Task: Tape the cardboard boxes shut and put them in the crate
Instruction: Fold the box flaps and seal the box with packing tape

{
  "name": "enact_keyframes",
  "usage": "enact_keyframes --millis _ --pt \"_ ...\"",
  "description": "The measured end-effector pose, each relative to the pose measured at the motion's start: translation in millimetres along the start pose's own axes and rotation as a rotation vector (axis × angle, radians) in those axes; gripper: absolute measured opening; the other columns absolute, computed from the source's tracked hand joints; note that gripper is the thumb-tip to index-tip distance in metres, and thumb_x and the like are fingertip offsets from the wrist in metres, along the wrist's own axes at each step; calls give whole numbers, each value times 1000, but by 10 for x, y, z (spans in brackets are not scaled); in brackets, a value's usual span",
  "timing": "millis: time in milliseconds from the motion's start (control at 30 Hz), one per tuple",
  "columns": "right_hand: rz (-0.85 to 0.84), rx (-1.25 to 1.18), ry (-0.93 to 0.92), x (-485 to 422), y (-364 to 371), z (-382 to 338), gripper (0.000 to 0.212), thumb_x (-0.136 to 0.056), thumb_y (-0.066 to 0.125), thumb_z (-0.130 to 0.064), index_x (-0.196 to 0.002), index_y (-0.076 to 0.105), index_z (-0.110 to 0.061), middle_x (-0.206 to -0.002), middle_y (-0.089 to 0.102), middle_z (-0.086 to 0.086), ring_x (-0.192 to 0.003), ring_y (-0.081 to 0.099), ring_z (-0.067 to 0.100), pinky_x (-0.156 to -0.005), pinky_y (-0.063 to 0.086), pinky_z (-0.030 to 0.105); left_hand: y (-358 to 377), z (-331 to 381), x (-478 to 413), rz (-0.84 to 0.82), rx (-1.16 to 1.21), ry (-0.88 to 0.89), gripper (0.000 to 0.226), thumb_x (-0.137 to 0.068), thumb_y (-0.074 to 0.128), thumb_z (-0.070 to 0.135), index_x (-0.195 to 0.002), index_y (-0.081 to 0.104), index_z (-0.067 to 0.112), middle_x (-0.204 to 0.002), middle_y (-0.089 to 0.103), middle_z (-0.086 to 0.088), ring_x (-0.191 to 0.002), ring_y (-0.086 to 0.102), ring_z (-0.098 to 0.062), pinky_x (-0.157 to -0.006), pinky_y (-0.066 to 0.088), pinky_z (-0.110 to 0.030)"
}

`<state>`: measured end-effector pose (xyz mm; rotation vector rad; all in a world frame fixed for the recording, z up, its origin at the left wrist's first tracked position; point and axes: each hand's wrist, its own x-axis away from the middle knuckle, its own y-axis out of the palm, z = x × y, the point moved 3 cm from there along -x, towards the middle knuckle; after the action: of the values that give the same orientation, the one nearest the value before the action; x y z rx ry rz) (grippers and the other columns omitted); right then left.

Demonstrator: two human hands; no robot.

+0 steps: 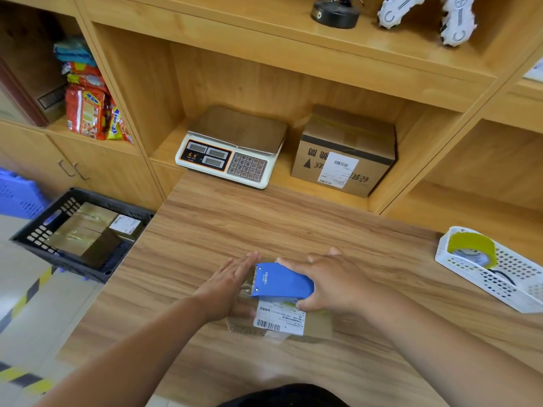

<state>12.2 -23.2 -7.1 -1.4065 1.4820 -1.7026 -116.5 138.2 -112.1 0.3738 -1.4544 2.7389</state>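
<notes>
Head view: small cardboard box (316, 324) mid-taping, near centre of tabletop (264, 218).
Left hand (232, 284) has its fingers straight, pressing the lid flat; right hand (332, 283) has its fingers curled round the blue tape dispenser (279, 282) on top. Judged light, thin-walled, crushable: lift by opposite sides. Black crate (38, 230) stands left of the tabletop edge; larger box (343, 151) on far shelf.

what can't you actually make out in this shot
Head view only:
Top seam of the small box: covered by the left hand, right hand and blue tape dispenser, so tape progress is unclear.
Its label: print too small.
Black crate: floor hidden by boxes inside; count uncertain.
White basket: cut off by the right edge.
</notes>
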Motion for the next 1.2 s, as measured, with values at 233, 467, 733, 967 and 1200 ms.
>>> enact_keyframes --millis 233,467,733,967,1200 --pt "37 21 -40 441 -85 637 78 -72 57 -63 -134 11 -69 -99 41 -40 -93 14 -30 -76 12 6 19 28 -41 -1 -33 -34 124 -65 76 57 -150 -7 20 -160 -3 0 -145 -7 -8 -114 -11 -18" --pt "-13 43 84 853 0 1243 76 -74 49 -69 -118 -12 -78 -86 39 -23 -82 27 4 -66 22 13 40 44 -39 5 23 -73 125 -62 81 52 -151 -4 24 -159 -1 1 -137 -10 1 -112 -7 -15" --pt "-19 2 149 1103 270 1546 80 -75 52 -69 -129 -6 -70 -100 39 -35 -88 27 0 -73 25 9 53 49 -48 -6 -8 -91 125 -64 81 50 -149 -8 27 -159 -2 2 -141 -8 -3 -112 -5 -16" --pt "7 -1 149 1066 440 1629 84 -75 52 -67 -123 -17 -70 -84 35 -24 -80 25 3 -76 19 5 55 50 -55 -22 -12 -97 126 -63 79 54 -149 -9 26 -159 -3 1 -137 -9 1 -109 -7 -12" --pt "23 7 133 1015 519 1678 82 -72 46 -69 -117 -22 -75 -84 33 -25 -84 28 11 -69 20 11 64 43 -57 -24 -22 -97 126 -63 79 53 -148 -10 28 -159 -2 1 -136 -8 2 -111 -6 -14"
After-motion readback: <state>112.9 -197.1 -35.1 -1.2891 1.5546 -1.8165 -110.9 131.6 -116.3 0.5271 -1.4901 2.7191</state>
